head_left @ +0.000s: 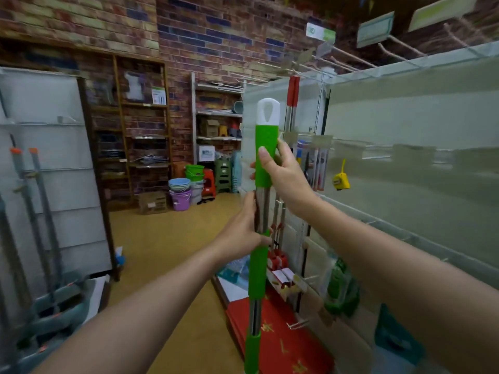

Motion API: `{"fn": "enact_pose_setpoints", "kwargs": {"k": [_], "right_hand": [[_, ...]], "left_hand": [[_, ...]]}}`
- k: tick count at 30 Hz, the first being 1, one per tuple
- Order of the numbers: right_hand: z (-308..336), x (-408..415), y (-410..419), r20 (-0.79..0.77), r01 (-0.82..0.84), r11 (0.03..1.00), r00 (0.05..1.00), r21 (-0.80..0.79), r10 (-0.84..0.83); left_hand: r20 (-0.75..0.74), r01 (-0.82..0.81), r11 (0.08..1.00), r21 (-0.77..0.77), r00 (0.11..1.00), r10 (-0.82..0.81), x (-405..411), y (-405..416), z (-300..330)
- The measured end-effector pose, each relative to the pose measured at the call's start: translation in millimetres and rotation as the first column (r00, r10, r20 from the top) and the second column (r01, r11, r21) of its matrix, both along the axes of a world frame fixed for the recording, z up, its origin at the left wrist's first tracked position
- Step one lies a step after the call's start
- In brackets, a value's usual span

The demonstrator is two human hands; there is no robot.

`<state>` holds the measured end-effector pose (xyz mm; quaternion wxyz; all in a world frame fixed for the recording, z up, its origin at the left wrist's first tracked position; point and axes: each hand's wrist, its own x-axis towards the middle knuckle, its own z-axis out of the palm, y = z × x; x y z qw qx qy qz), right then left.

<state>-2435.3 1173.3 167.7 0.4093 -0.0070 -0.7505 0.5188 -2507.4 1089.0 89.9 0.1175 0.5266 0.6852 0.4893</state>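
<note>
Mop handle (262, 209) stands upright mid-view, just left of the shelf rack (405, 117) on the right. Right hand (286, 174) is wrapped round the upper green grip, thumb lying up along it. Left hand (240, 233) is clamped on the steel tube just above the lower green sleeve. Probably a hang-up step: hold the pole vertical, lift from the lower hand, steer with the upper, and line the white cap (268, 111) hole onto a peg near the red-topped poles (293, 90). Avoid clipping hanging stock.
</note>
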Motion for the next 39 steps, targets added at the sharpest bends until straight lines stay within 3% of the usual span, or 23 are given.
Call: {"fn": "enact_pose_setpoints", "kwargs": {"k": [9, 26, 32, 39], "right_hand": [[-4.2, -112.2, 84.9, 0.276, -0.048, 0.998, 0.961, 0.049, 0.033], [13.0, -385.3, 254.5, 0.163, 0.137, 0.981, 0.974, 0.138, -0.159], [14.4, -457.2, 296.0, 0.129, 0.223, 0.969, 0.963, 0.110, -0.236], [31.2, -513.5, 329.4, -0.014, 0.466, 0.884, 0.885, 0.032, -0.466]], "left_hand": [[0.050, 0.031, 0.999, 0.021, 0.998, -0.032, -134.7, 73.6, -15.3], [0.093, 0.085, 0.996, 0.015, 0.992, -0.086, -404.2, 255.9, 9.6], [0.097, 0.203, 0.979, 0.010, 0.974, -0.203, -482.8, 303.8, 15.6], [0.024, 0.362, 0.931, 0.044, 0.931, -0.363, -548.5, 358.2, 41.4]]}}
